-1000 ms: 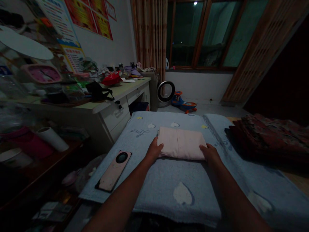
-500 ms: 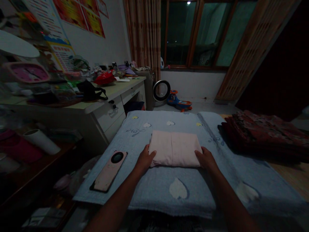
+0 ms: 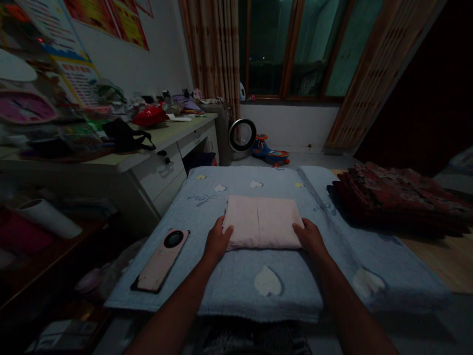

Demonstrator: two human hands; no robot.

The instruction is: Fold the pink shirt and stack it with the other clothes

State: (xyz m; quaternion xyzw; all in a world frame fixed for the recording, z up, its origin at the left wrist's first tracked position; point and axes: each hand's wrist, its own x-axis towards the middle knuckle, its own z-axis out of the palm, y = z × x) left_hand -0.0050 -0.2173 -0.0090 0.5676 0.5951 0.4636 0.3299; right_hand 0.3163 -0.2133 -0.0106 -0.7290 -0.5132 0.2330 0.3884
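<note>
A pale pink folded shirt (image 3: 263,223) with a button placket down its middle lies flat on the blue cloth (image 3: 236,291), which is printed with hearts. My left hand (image 3: 218,240) grips the shirt's left edge, thumb on top and fingers hidden at the side and underneath. At the right edge, my right hand (image 3: 309,235) holds it the same way, its thumb pressed on the near corner. Left of my left hand lies a phone (image 3: 160,261) in a pink case, its round camera ring facing up.
A stack of dark red patterned folded fabric (image 3: 402,202) stands at the right. Along the left runs a cluttered desk (image 3: 148,160) with drawers. Beyond the cloth, a washing machine's round door (image 3: 243,135) hangs open near a blue ride-on toy (image 3: 269,153).
The whole view has shifted slightly, with everything appearing a little further left and up. Both hands keep their hold on the shirt's sides, and the shirt looks unchanged.
</note>
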